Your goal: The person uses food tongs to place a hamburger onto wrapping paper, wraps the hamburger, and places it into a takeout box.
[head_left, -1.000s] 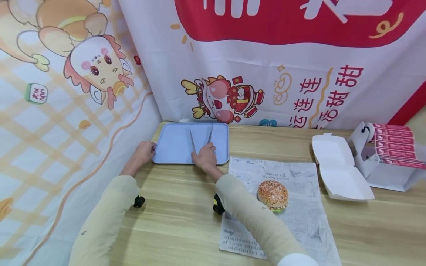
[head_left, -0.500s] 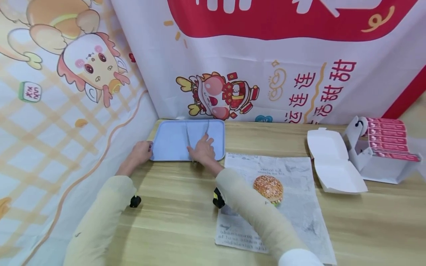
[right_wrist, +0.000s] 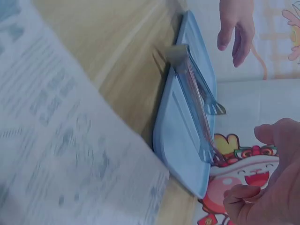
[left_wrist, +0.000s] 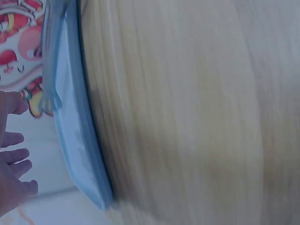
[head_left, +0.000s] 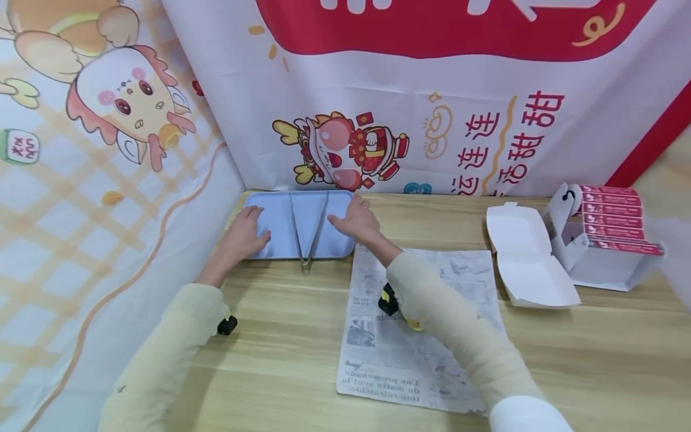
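Note:
A pale blue tray [head_left: 276, 240] lies near the back edge of the table. Metal tongs [head_left: 305, 261] rest on it, arms spread in a V, with the joined end jutting past the tray's front rim. My left hand [head_left: 244, 239] is over the tray's left end, fingers spread, holding nothing. In the left wrist view that left hand [left_wrist: 14, 164] appears apart from the tray. Over the tray's right end is my right hand [head_left: 357, 219], its fingers loosely bent around nothing. The right wrist view shows the tongs [right_wrist: 179, 56] standing on edge, with my right hand [right_wrist: 269, 183] clear of them.
Printed newsprint paper [head_left: 378, 360] lies right of centre. My right sleeve mostly hides the burger [head_left: 414, 324] on it. An open white clamshell box [head_left: 531, 276] sits farther right, beside a dispenser [head_left: 607, 264] with a red label roll. Printed cloths hang behind and left.
My right hand has let go of the tongs and moved right. My left hand has lifted from the tray's left edge and opened over it. The sleeve now covers most of the burger.

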The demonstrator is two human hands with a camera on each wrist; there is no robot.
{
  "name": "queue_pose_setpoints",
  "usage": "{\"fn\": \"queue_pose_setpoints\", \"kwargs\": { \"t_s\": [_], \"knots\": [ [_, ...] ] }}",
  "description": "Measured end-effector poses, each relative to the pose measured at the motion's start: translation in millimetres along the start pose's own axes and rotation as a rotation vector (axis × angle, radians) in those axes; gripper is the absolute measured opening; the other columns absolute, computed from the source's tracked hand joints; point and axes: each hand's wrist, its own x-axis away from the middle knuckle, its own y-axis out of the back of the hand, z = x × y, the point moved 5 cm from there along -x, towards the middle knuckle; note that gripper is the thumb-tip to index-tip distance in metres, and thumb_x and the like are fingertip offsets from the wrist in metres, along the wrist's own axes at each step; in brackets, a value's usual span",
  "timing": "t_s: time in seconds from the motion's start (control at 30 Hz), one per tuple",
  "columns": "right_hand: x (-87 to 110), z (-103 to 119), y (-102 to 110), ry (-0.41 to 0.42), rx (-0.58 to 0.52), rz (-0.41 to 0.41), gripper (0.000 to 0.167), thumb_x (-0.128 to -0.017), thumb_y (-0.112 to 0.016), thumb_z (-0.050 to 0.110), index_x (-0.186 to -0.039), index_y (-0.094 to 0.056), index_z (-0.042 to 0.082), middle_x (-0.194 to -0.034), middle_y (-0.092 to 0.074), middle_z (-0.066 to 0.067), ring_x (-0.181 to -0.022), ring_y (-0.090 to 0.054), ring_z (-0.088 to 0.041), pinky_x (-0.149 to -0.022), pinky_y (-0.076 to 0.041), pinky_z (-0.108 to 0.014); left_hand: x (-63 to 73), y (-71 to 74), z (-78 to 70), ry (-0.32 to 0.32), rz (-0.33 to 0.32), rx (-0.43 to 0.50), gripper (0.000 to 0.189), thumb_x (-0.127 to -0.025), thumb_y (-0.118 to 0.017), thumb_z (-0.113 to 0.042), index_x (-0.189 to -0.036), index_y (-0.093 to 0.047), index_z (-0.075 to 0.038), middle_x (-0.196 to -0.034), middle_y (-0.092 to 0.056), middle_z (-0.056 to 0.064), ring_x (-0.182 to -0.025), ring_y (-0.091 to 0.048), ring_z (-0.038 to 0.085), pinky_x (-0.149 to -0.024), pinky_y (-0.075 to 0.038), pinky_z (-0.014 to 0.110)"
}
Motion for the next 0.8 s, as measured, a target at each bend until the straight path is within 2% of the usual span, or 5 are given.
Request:
{"fn": "queue_pose_setpoints", "kwargs": {
  "t_s": [0.13, 0.33, 0.5, 0.7, 0.8],
  "knots": [
    [1.9, -18.2, 20.8, 0.011, 0.016, 0.021, 0.095, -0.092, -0.061, 0.057, -0.156, -0.018, 0.002, -0.158, -0.03, -0.024, -0.138, -0.044, -0.037, -0.113, -0.043, -0.05, -6.6, -3.4, -28.2, -0.055, 0.004, -0.008, 0.07, -0.088, -0.064, -0.02, -0.143, -0.038, 0.014, -0.148, -0.039, 0.036, -0.139, -0.037, 0.048, -0.119, -0.03, 0.056],
    [11.2, -46.6, 44.1, 0.058, 0.066, 0.034, 0.096, -0.092, -0.062, 0.055, -0.158, -0.015, 0.003, -0.162, -0.025, -0.024, -0.144, -0.036, -0.04, -0.116, -0.038, -0.053, -8.0, -7.9, -66.2, -0.11, 0.047, 0.01, 0.079, -0.089, -0.066, -0.028, -0.148, -0.033, 0.011, -0.154, -0.032, 0.033, -0.143, -0.033, 0.047, -0.12, -0.029, 0.057],
    [27.4, -66.1, 56.7, 0.108, 0.062, 0.05, 0.094, -0.092, -0.064, 0.052, -0.157, -0.018, 0.001, -0.161, -0.027, -0.024, -0.146, -0.034, -0.041, -0.117, -0.036, -0.054, -3.7, -10.6, -96.5, -0.158, 0.068, 0.016, 0.081, -0.09, -0.066, -0.032, -0.15, -0.03, 0.01, -0.156, -0.029, 0.033, -0.145, -0.03, 0.047, -0.12, -0.029, 0.059],
    [55.0, -84.7, 64.3, 0.211, 0.034, 0.079, 0.092, -0.09, -0.069, 0.046, -0.155, -0.023, 0.0, -0.152, -0.039, -0.026, -0.137, -0.044, -0.041, -0.11, -0.043, -0.055, 5.0, -14.7, -130.9, -0.181, 0.113, 0.012, 0.083, -0.092, -0.064, -0.037, -0.153, -0.026, 0.006, -0.161, -0.026, 0.027, -0.151, -0.023, 0.041, -0.122, -0.025, 0.056],
    [70.2, -95.7, 66.5, 0.22, 0.021, 0.107, 0.091, -0.09, -0.07, 0.046, -0.156, -0.023, 0.002, -0.15, -0.042, -0.025, -0.135, -0.046, -0.041, -0.108, -0.045, -0.056, 12.6, -18.0, -148.2, -0.204, 0.146, 0.019, 0.086, -0.093, -0.064, -0.04, -0.155, -0.024, 0.005, -0.163, -0.023, 0.024, -0.152, -0.02, 0.038, -0.122, -0.025, 0.057]
  ]
}}
